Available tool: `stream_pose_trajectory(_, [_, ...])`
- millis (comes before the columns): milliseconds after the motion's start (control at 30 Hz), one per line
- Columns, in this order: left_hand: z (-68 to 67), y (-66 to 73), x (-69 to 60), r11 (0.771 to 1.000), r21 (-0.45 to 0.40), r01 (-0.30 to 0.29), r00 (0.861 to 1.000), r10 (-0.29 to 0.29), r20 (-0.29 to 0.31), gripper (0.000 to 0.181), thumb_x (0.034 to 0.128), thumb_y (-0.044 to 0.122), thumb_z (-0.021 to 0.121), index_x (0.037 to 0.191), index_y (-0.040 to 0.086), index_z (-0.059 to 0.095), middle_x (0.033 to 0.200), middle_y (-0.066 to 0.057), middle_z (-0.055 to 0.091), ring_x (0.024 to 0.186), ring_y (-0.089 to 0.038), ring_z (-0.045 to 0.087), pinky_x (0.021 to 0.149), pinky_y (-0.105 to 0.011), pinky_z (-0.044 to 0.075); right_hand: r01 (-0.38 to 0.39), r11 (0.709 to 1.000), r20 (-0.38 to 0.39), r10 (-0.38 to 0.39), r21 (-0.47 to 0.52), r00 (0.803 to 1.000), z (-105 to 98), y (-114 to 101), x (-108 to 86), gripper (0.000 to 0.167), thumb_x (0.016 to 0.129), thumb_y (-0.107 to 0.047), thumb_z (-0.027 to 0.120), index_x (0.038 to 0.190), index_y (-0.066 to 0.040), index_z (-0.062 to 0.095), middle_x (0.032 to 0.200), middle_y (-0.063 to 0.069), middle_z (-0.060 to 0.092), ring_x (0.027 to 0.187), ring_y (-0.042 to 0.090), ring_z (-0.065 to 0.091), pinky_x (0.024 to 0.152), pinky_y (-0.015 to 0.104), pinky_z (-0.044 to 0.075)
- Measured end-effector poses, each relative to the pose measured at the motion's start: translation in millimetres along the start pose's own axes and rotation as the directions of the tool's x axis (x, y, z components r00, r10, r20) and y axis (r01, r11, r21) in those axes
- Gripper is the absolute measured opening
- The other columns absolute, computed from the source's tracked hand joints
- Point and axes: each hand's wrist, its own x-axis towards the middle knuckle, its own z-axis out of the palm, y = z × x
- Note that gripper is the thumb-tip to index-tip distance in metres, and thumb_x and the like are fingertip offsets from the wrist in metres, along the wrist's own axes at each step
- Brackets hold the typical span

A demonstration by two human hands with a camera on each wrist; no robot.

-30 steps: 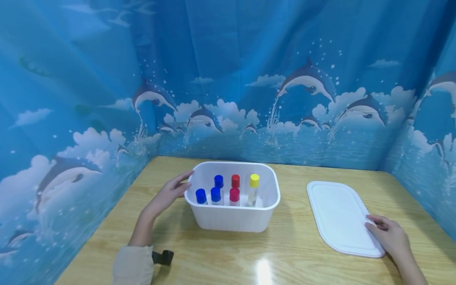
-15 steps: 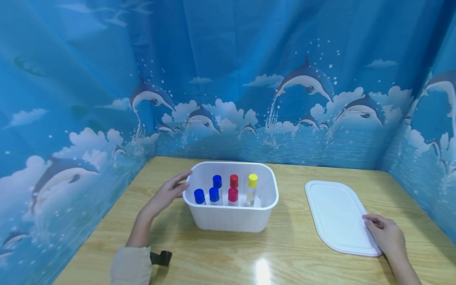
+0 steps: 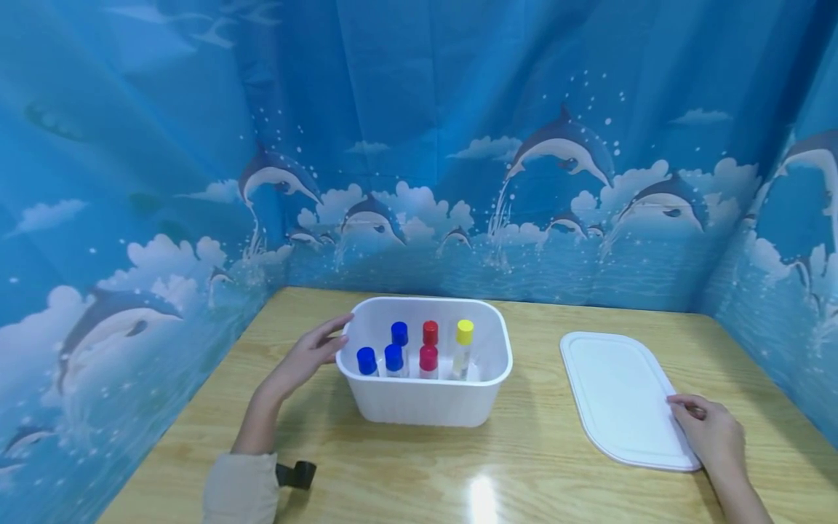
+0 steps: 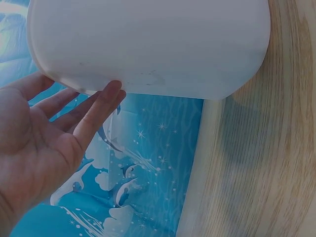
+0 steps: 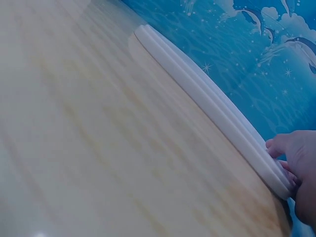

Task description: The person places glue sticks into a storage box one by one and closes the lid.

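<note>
A white plastic bin (image 3: 425, 404) stands in the middle of the table. Inside it are upright clear tubes: three with blue caps (image 3: 393, 356), two with red caps (image 3: 429, 333) and one with a yellow cap (image 3: 464, 332). My left hand (image 3: 306, 358) touches the bin's left rim with long, spread fingers (image 4: 98, 106); the left wrist view has the fingertips against its side wall. To the right, a white lid (image 3: 625, 400) lies flat. My right hand (image 3: 710, 437) is at its right edge, thumb and bent fingers (image 5: 278, 144) on the rim; some fingers are hidden.
The wooden table (image 3: 393, 473) ends at a blue dolphin-print curtain (image 3: 419, 145) behind and at both sides. A black strap piece (image 3: 297, 474) sticks out from the left sleeve (image 3: 242, 487). Bare table separates the bin from the lid.
The whole head view shifts slightly left between one second and half a second ago. Both hands, the bin and the lid keep their places.
</note>
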Motion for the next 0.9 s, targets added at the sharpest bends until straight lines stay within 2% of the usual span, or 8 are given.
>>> stream_pose_trajectory(333, [0.6, 0.3, 0.2, 1.0, -0.006, -0.001, 1.0, 0.002, 0.011, 0.054, 0.0967, 0.035, 0.046, 0.143, 0.01, 0.032, 0.145, -0.017, 0.028, 0.126, -0.037, 0.034, 0.095, -0.05, 0.039, -0.001, 1.0, 0.007, 0.001, -0.01, 1.0, 0.1, 1.3, 0.6, 0.014, 0.083, -0.008, 0.064, 0.09, 0.004, 0.069, 0.067, 0.011, 0.062, 0.055, 0.015, 0.05, 0.048, 0.031, 0.034])
stream_pose_trajectory(500, [0.5, 0.3, 0.4, 1.0, 0.0, -0.001, 1.0, 0.001, 0.009, 0.054, 0.0967, 0.034, 0.046, 0.143, 0.011, 0.032, 0.145, -0.016, 0.028, 0.126, -0.036, 0.035, 0.095, -0.049, 0.039, 0.008, 1.0, -0.01, -0.008, -0.009, 1.0, 0.4, 1.2, 0.4, 0.013, 0.082, -0.007, 0.063, 0.089, 0.004, 0.069, 0.068, 0.014, 0.063, 0.055, 0.015, 0.051, 0.049, 0.031, 0.034])
stream_pose_trajectory(733, [0.0, -0.1, 1.1, 1.0, -0.005, -0.026, 1.0, 0.026, 0.016, 0.054, 0.0969, 0.033, 0.046, 0.143, 0.009, 0.032, 0.145, -0.018, 0.028, 0.125, -0.038, 0.035, 0.094, -0.048, 0.041, 0.022, 0.999, -0.013, -0.023, -0.026, 1.0, 0.1, 0.1, -0.7, 0.014, 0.082, -0.007, 0.063, 0.089, 0.003, 0.069, 0.066, 0.01, 0.062, 0.055, 0.015, 0.048, 0.044, 0.029, 0.033])
stream_pose_trajectory(900, [0.4, 1.2, -0.2, 1.0, -0.009, -0.018, 1.0, 0.018, 0.016, 0.055, 0.0966, 0.033, 0.047, 0.143, 0.01, 0.032, 0.145, -0.017, 0.028, 0.125, -0.037, 0.035, 0.094, -0.048, 0.04, 0.013, 1.0, -0.015, -0.013, -0.024, 1.0, -0.6, -0.5, 0.5, 0.014, 0.082, -0.006, 0.063, 0.089, 0.003, 0.069, 0.066, 0.011, 0.062, 0.055, 0.015, 0.049, 0.046, 0.031, 0.033])
